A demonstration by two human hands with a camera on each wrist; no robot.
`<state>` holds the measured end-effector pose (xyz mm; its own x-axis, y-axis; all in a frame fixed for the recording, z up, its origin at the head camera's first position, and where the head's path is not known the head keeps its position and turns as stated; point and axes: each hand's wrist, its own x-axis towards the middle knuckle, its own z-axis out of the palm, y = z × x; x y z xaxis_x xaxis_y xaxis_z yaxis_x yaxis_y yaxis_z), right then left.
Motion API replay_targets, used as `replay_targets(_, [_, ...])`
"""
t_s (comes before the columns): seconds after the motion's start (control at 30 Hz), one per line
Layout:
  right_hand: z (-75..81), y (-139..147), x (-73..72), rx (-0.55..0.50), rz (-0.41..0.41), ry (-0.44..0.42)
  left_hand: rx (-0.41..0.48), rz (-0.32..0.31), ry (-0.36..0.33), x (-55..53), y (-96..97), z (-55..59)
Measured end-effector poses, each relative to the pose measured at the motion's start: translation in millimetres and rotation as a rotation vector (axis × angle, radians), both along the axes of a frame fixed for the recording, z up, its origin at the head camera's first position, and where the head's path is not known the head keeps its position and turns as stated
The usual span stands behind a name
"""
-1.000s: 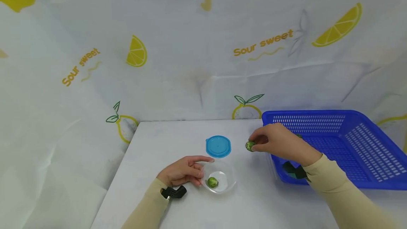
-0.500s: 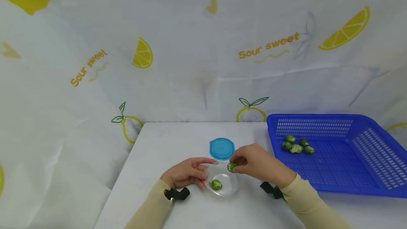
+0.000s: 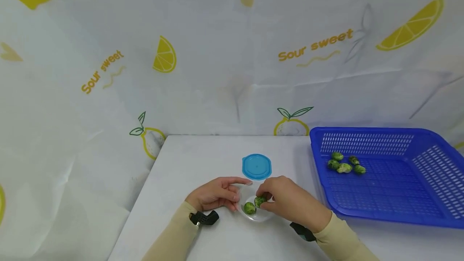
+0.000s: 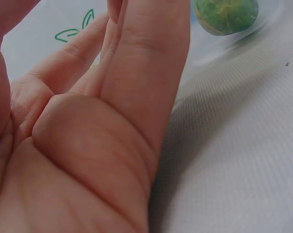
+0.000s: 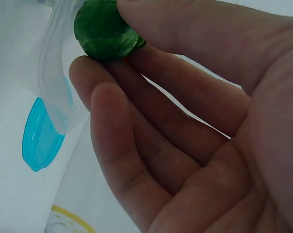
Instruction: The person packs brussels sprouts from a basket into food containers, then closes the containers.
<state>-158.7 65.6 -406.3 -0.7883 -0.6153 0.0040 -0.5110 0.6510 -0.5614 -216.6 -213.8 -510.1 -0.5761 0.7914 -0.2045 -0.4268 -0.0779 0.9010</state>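
A clear plastic bowl [image 3: 258, 218] stands on the white table, and my left hand [image 3: 215, 194] grips its left rim between thumb and fingers. One Brussels sprout [image 3: 249, 208] lies inside the bowl; part of it also shows at the top of the left wrist view. From the right, my right hand [image 3: 290, 198] reaches over the bowl and pinches a second Brussels sprout [image 5: 105, 31] between thumb and fingertips. That sprout is low inside the rim, close beside the first. Whether it touches the bowl's floor I cannot tell.
Just behind the bowl lies a blue lid [image 3: 256, 166]. On the right stands a blue plastic basket [image 3: 391, 196] with several Brussels sprouts [image 3: 344, 168] in its far left part. A lemon-printed white sheet [image 3: 210, 92] hangs behind the table.
My right hand has travelled left and down from the basket's edge to the bowl, carrying the pinched Brussels sprout. The left hand keeps its grip on the bowl.
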Motion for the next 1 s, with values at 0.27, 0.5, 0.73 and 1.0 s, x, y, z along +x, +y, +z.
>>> replay_targets(0.27, [0.8, -5.8, 3.2, 0.063, -0.006, 0.013, -0.015, 0.002, -0.031, -0.5, -0.2, 3.5])
replay_targets(0.5, [-1.3, -7.2, 3.6, 0.084, 0.007, 0.005, 0.003, -0.003, -0.035, 0.5, -0.7, 4.2])
replay_targets(0.73, [-2.5, -6.6, 4.8, 0.106, 0.025, 0.037, 0.008, -0.002, -0.029, -0.1, -0.3, 3.2])
replay_targets(1.0, [-3.6, -8.4, 5.2, 0.126, 0.033, 0.07, -0.017, -0.01, -0.002, -1.3, -0.5, 3.5])
